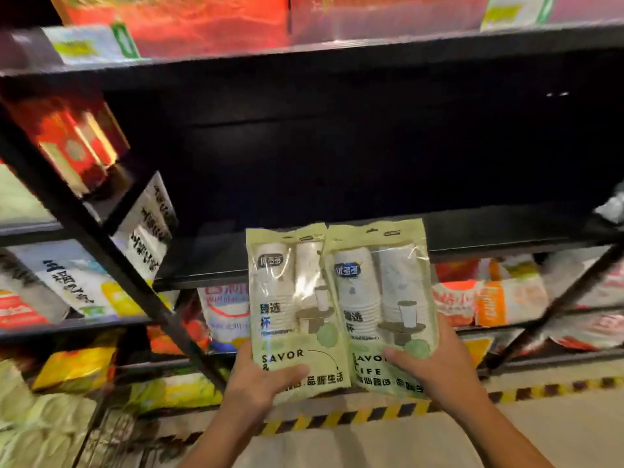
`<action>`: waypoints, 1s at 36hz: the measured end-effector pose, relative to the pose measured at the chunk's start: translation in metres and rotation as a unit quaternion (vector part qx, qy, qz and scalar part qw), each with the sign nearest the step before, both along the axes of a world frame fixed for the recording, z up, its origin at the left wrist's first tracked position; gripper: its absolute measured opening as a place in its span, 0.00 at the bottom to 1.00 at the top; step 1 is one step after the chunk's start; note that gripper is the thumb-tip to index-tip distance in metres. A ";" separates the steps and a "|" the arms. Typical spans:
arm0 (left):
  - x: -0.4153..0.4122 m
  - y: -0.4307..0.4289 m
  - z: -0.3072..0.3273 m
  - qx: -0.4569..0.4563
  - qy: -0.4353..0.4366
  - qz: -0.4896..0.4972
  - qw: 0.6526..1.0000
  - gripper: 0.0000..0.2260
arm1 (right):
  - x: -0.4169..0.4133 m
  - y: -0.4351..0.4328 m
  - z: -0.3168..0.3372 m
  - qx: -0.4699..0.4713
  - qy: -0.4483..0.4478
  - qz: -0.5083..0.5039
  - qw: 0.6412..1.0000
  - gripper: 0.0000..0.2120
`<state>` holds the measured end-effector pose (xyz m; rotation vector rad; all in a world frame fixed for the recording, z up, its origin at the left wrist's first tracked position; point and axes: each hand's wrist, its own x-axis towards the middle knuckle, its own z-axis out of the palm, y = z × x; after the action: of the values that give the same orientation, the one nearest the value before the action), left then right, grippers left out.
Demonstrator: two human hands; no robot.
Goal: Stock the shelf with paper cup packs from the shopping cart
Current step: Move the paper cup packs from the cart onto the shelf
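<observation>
With left hand [260, 380] and right hand [435, 363] gripping, thumbs in front, left pack [290, 298] and right pack [381, 298] before the shelf [472, 228]; both awaiting placing there.

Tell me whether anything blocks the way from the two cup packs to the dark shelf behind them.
Nothing visible does. The left hand holds the left pack, the right hand the right pack, in front of the shelf; its board looks bare there, a pale item only at far right.
</observation>
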<state>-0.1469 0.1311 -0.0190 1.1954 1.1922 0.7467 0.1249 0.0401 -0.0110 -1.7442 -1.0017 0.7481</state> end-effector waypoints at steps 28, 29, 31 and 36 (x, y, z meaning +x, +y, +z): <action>-0.073 0.295 -0.005 0.171 0.072 -0.035 0.982 0.41 | -0.049 0.279 0.010 0.082 -0.113 0.036 0.990 0.29; -0.077 0.307 -0.012 0.162 0.070 -0.022 0.984 0.44 | -0.054 0.287 0.010 0.086 -0.110 0.037 0.989 0.30; -0.080 0.328 -0.025 0.151 0.070 -0.008 0.986 0.45 | -0.060 0.302 0.007 0.082 -0.096 0.040 0.991 0.32; -0.073 0.346 -0.039 0.128 0.075 0.015 0.989 0.43 | -0.059 0.326 -0.009 0.034 -0.086 0.038 0.995 0.42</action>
<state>-0.2199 0.4773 -0.0585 1.4694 1.2674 0.8648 0.0663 0.3657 -0.0203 -1.7404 -1.2012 0.6112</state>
